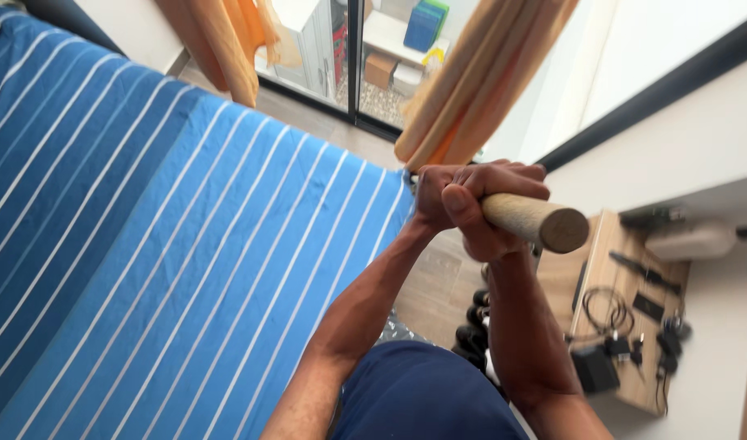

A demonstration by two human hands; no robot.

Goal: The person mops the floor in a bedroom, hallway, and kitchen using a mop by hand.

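Both of my hands are wrapped around a round wooden stick (544, 223) whose cut end points toward the camera. My left hand (435, 194) grips it farther down, at the bed's corner. Closer to the stick's end, my right hand (494, 208) closes over it, thumb across the front. The rest of the stick is hidden behind my hands. Directly left of my hands lies a bed covered by a blue sheet with white stripes (162, 228).
Orange curtains (479, 73) hang by a glass door (349, 57) at the top. A low wooden stand (601, 269) at right carries cables, a black adapter and small tools. Dark round objects (473, 322) sit on the wood floor below my arms.
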